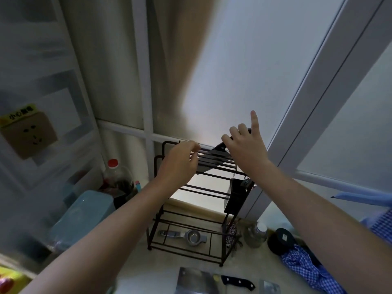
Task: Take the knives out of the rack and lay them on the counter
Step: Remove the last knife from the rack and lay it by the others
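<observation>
1. My right hand (246, 149) is closed around the black handle of a knife (214, 158) at the top of the rack (191, 209); my left hand (180, 164) hovers open beside the bars.
2. I judge the knife stiff, fairly heavy and sharp-edged, so I take it by the handle only.
3. Its long axis slants, blade down-left and handle up-right.
4. A cleaver (212, 281) lies on the counter (148, 272).

this is looking like a home kitchen: a black wire rack (191, 209) is standing on a pale counter (148, 270), a cleaver (203, 280) is lying in front, a red-capped oil bottle (115, 177) is sitting beside it, and a wall socket (29, 136) is showing at left.
</observation>
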